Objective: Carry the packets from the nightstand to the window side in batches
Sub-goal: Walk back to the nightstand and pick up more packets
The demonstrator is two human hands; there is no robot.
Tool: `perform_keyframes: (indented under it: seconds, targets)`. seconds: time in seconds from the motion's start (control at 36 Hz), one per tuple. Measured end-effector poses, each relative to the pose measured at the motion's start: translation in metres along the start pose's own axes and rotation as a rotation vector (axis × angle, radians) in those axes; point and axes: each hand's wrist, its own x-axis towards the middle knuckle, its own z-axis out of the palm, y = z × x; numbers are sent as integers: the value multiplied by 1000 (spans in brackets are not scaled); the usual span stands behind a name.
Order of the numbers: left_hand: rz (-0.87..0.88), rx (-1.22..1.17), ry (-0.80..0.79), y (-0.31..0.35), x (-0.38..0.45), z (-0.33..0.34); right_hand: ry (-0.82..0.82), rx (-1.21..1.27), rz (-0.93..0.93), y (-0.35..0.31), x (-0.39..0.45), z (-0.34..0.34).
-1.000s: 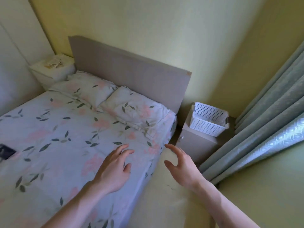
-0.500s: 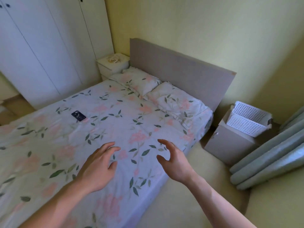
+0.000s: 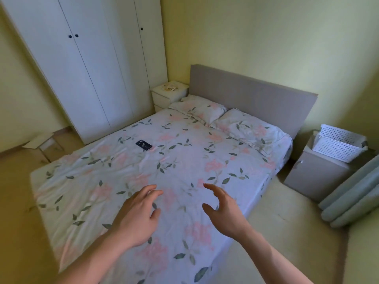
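We stand at the window side of the bed with both hands empty: our left hand (image 3: 136, 217) hangs over the floral sheet with its fingers loosely spread and a little bent, and our right hand (image 3: 222, 210) is held beside it, thumb and fingers apart in a relaxed curve, gripping nothing. The packets (image 3: 170, 87) lie as a small pale heap on top of the white two-drawer nightstand (image 3: 164, 98), which sits in the far corner between the white wardrobe (image 3: 92, 74) and the grey padded headboard (image 3: 252, 97), well apart from us across the bed with the leaf-and-pink-flower sheet (image 3: 155, 171). The step in hand, as we judge it, is the walk back for another batch. To do it well we should go round the foot of the bed rather than lean over it, and steer past the open brown cardboard box (image 3: 48, 145) on the floor. At the nightstand we would do best to gather the heap with both hands cupped together, taking only as many as sit securely. The white perforated plastic basket (image 3: 340, 145) on the beige cabinet (image 3: 315, 177) near the grey-green curtain (image 3: 352, 193) looks like the likely drop-off place. A dark phone (image 3: 144, 144) lies on the sheet.
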Motion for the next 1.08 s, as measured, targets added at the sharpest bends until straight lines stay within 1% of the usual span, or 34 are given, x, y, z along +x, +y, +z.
perform_keyframes:
  seconds: [0.08, 0.17, 0.33, 0.53, 0.64, 0.78, 0.94, 1.03, 1.08]
  targets:
    - [-10, -5, -31, -37, -29, -19, -18, 42, 46, -32, -28, 42]
    - [5, -12, -33, -71, -46, -40, -32, 27, 50, -60, -40, 65]
    - [-24, -18, 57, -125, -49, -71, -19, -7, 5, -106, -8, 88]
    - [-53, -7, 49, -204, -65, -93, -72, -27, -45, -167, 19, 152]
    - [-48, -9, 71, -259, -54, -114, -77, -74, -57, -199, 33, 182]
    - [-4, -50, 88, -329, -28, -141, -46, -107, -18, -244, 55, 228]
    - [72, -112, 93, -435, 8, -172, 6, -101, 37, -306, 96, 312]
    - [83, -89, 72, -483, 15, -194, 32, -80, 46, -342, 120, 351]
    - [70, -72, 64, -514, 16, -211, 18, -80, 46, -368, 134, 376]
